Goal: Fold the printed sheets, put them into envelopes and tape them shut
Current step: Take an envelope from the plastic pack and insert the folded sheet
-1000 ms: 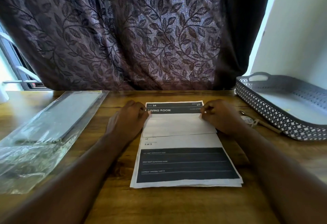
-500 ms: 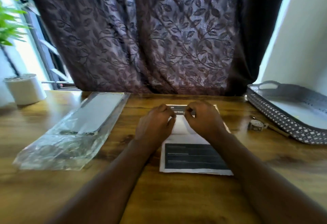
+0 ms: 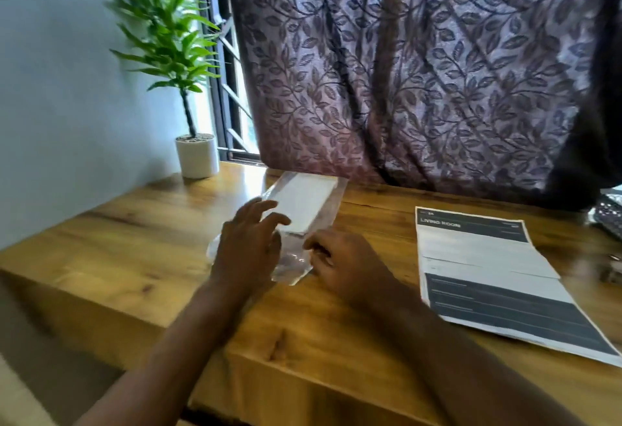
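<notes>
Both forearms reach forward over a wooden table [image 3: 134,250]. The left hand [image 3: 247,247], fingers spread and relaxed, lies over a clear packet of envelopes [image 3: 303,203] near the far edge. The right hand [image 3: 340,264] curls at the packet's near corner; blur hides whether it pinches the plastic. The printed sheets [image 3: 488,270] lie flat well to the right, with bare wood between.

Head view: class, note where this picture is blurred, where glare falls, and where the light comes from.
In the head view, the left hand and right hand are smeared, as is the plastic packet by them; the sheets show soft, doubled print; daylight from the window puts glare on the table by the pot.
</notes>
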Action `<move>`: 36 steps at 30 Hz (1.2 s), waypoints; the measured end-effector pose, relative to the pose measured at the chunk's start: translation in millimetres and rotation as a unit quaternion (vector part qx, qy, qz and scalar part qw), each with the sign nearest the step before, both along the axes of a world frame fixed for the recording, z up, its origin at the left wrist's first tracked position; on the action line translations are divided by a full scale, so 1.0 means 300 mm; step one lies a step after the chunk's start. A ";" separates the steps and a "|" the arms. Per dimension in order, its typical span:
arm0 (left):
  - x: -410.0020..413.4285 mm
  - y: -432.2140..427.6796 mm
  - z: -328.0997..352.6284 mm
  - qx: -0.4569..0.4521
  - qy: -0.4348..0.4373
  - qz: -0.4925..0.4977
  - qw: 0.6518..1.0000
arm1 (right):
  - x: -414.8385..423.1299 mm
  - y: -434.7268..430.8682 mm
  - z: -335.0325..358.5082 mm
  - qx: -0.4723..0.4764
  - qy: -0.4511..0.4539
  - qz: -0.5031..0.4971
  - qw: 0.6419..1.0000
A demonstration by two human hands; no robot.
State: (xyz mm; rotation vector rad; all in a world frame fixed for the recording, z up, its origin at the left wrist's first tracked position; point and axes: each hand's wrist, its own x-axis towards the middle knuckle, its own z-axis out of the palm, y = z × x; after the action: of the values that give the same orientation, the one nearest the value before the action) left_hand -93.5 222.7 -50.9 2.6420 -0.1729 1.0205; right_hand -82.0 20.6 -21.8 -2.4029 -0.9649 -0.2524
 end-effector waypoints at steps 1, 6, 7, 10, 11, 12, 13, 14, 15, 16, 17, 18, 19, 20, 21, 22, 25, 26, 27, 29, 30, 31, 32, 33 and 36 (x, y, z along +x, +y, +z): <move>-0.024 0.044 -0.011 -0.007 0.017 0.036 0.999 | -0.016 0.042 -0.003 -0.008 -0.006 0.016 1.000; -0.091 0.133 -0.041 -0.028 0.166 0.142 0.975 | -0.058 0.228 -0.051 -0.070 -0.009 0.046 0.996; -0.089 0.131 -0.042 -0.043 0.188 0.140 0.971 | -0.051 0.248 -0.059 -0.088 -0.001 0.026 0.996; -0.085 0.137 -0.049 -0.075 0.217 0.151 0.961 | -0.035 0.309 -0.071 -0.131 0.017 -0.027 0.991; -0.082 0.139 -0.051 -0.078 0.216 0.153 0.961 | -0.031 0.326 -0.071 -0.147 0.020 -0.040 0.988; -0.080 0.141 -0.053 -0.082 0.214 0.151 0.961 | -0.030 0.340 -0.067 -0.165 0.024 -0.052 0.985; -0.079 0.143 -0.053 -0.087 0.214 0.147 0.962 | -0.029 0.354 -0.060 -0.179 0.032 -0.064 0.981; -0.077 0.146 -0.055 -0.092 0.213 0.143 0.962 | -0.024 0.368 -0.052 -0.191 0.043 -0.074 0.978; -0.075 0.148 -0.057 -0.094 0.210 0.140 0.963 | -0.018 0.381 -0.042 -0.201 0.052 -0.081 0.975; -0.073 0.151 -0.059 -0.094 0.207 0.138 0.964 | -0.011 0.394 -0.033 -0.207 0.060 -0.088 0.973; -0.071 0.152 -0.061 -0.094 0.203 0.138 0.965 | -0.001 0.407 -0.026 -0.209 0.063 -0.094 0.971; -0.069 0.154 -0.064 -0.096 0.199 0.136 0.966 | 0.015 0.421 -0.023 -0.209 0.067 -0.100 0.971; -0.066 0.155 -0.066 -0.101 0.194 0.134 0.966 | 0.027 0.433 -0.018 -0.211 0.071 -0.107 0.969; -0.063 0.156 -0.066 -0.107 0.190 0.134 0.967 | 0.046 0.444 -0.020 -0.213 0.072 -0.115 0.968; -0.060 0.159 -0.066 -0.108 0.188 0.135 0.967 | 0.061 0.455 -0.020 -0.215 0.069 -0.122 0.966; -0.059 0.159 -0.066 -0.105 0.187 0.136 0.967 | 0.083 0.465 -0.026 -0.224 0.069 -0.131 0.963; -0.057 0.157 -0.067 -0.096 0.178 0.138 0.969 | 0.141 0.489 -0.032 -0.259 0.072 -0.155 0.950; -0.057 0.159 -0.069 -0.095 0.173 0.138 0.971 | 0.167 0.499 -0.033 -0.269 0.073 -0.161 0.947; -0.056 0.160 -0.072 -0.096 0.166 0.137 0.972 | 0.185 0.506 -0.024 -0.279 0.077 -0.164 0.943; -0.057 0.158 -0.078 -0.104 0.157 0.130 0.973 | 0.217 0.507 -0.005 -0.270 0.090 -0.169 0.944; -0.056 0.158 -0.080 -0.110 0.154 0.127 0.974 | 0.233 0.503 0.005 -0.259 0.100 -0.162 0.947; -0.054 0.160 -0.082 -0.114 0.152 0.124 0.974 | 0.242 0.499 0.016 -0.250 0.102 -0.142 0.952; -0.054 0.162 -0.083 -0.114 0.149 0.123 0.974 | 0.249 0.496 0.024 -0.248 0.095 -0.128 0.955; -0.054 0.163 -0.083 -0.114 0.146 0.124 0.975 | 0.248 0.492 0.033 -0.243 0.083 -0.123 0.959; -0.054 0.162 -0.083 -0.116 0.144 0.121 0.975 | 0.246 0.494 0.041 -0.235 0.063 -0.127 0.961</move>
State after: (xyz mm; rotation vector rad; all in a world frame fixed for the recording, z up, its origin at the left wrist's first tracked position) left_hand -109.6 271.4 -75.8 2.5955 0.3190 0.6624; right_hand -8.1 168.8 -9.4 -2.9405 -0.7142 0.0504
